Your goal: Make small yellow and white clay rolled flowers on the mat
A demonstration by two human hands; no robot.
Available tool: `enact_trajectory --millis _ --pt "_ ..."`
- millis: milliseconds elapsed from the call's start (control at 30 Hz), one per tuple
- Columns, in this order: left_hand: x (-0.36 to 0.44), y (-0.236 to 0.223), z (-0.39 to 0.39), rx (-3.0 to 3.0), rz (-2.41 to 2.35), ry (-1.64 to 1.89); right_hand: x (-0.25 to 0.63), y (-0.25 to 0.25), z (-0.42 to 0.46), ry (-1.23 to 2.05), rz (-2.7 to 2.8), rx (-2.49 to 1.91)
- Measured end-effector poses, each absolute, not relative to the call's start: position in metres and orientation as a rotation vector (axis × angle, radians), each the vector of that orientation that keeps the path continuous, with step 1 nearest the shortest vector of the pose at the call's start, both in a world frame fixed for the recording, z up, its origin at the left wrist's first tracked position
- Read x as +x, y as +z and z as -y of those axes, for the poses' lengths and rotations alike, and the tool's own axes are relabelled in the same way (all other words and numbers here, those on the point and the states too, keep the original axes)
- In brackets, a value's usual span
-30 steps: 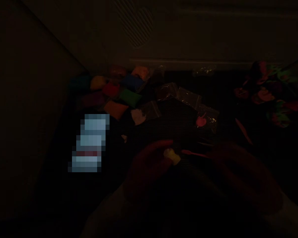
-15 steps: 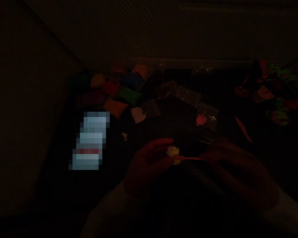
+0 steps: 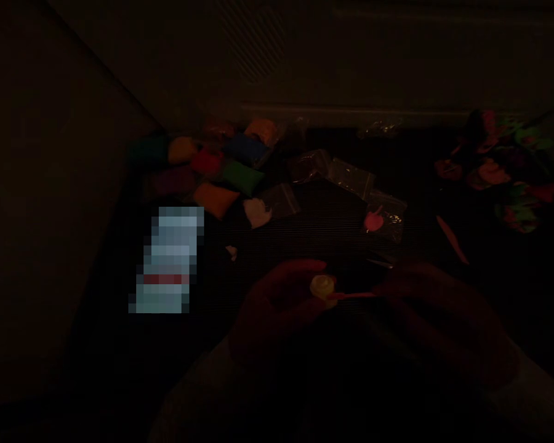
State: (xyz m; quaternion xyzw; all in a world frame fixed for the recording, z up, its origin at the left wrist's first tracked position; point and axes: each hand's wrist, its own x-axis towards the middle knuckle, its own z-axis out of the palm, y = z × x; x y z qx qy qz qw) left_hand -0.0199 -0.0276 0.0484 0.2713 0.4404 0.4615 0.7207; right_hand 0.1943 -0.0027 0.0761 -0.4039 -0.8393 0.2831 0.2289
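Note:
The picture is very dark. My left hand [image 3: 277, 304] is closed on a small pale yellow clay piece [image 3: 322, 285] with a swirled top, pinched between thumb and fingers. My right hand [image 3: 443, 314] grips a thin pink modelling tool [image 3: 357, 295]; its flattened end lies against the near right side of the clay piece. Much of the right hand's fingers is lost in shadow. Just beyond that hand, a slim pale metallic tool [image 3: 379, 262] lies on the dark ribbed mat.
Coloured clay packets [image 3: 216, 200] are heaped at back left, above a blurred-out bright screen [image 3: 168, 261]. White clay [image 3: 257, 213] and clear bags [image 3: 351, 178] lie mid-mat; one holds pink clay [image 3: 373, 221]. Right are a pink tool [image 3: 452, 240] and a multicoloured clay pile [image 3: 517, 172].
The yellow clay piece has tipped slightly, so its swirled top faces me more. The pink tool's end has shifted a little along its side. Both hands stay nearly in place.

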Motion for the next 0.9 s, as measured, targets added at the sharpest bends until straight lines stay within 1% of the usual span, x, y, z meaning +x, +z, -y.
enact_trajectory --millis 133,500,633,767,900 --pt "-0.0211 0.0482 0.0300 0.619 -0.884 1.030 0.1981 0.0762 0.0041 0.741 2.316 -1.118" --pt "-0.0232 0.0480 0.0317 0.723 -0.854 1.015 0.1976 0.0773 0.0087 0.641 2.363 -1.054" --pt "-0.0248 0.0498 0.0327 0.721 -0.838 0.990 0.1998 0.0768 0.0059 0.654 2.337 -1.041" --pt "-0.0243 0.0487 0.0341 0.697 -0.715 1.041 0.2044 0.0754 0.0070 0.660 2.328 -1.014" --pt "-0.0226 0.0494 0.0339 0.623 -0.746 1.036 0.2025 0.0750 0.0116 0.674 2.331 -1.011"
